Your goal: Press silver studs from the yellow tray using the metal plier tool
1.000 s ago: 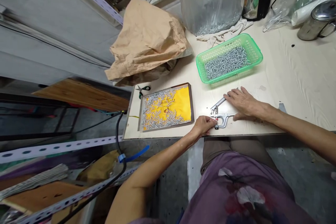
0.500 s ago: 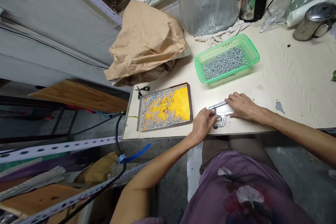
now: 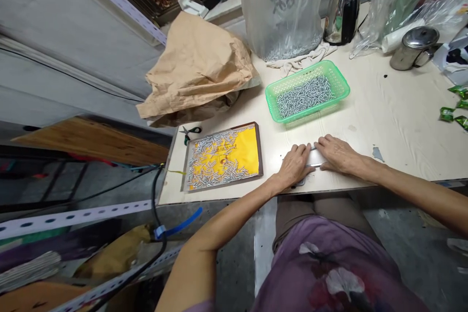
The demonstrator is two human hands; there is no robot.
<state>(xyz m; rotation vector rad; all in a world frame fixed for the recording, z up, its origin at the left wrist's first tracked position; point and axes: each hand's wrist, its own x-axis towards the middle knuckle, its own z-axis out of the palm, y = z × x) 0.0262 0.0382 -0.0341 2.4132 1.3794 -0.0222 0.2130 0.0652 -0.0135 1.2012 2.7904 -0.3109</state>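
At the front edge of the table lies a flat silver metal frame (image 3: 315, 158), mostly hidden by both hands. My left hand (image 3: 294, 165) is closed over its left end, where a curved loop showed earlier. Thumb and fingers of my right hand (image 3: 337, 153) grip its right end, close beside the left hand. To the left is a shallow tray (image 3: 259, 148) with a yellow bottom and many small silver metal pins (image 3: 234, 171). Beyond the hands, a green plastic basket (image 3: 345, 88) holds a heap of similar small metal pieces (image 3: 305, 96).
A crumpled brown paper bag (image 3: 199, 66) and green-handled scissors (image 3: 190, 132) lie at the left. Along the back stand a large clear plastic bag (image 3: 281, 9), a kettle (image 3: 341, 12) and a steel pot (image 3: 411, 48). Green wrapped packets (image 3: 446, 113) lie far right.
My left hand has moved from pinching at the looped end to lying over the frame, nearer the right hand. The right hand keeps hold. The whole view has shifted slightly.
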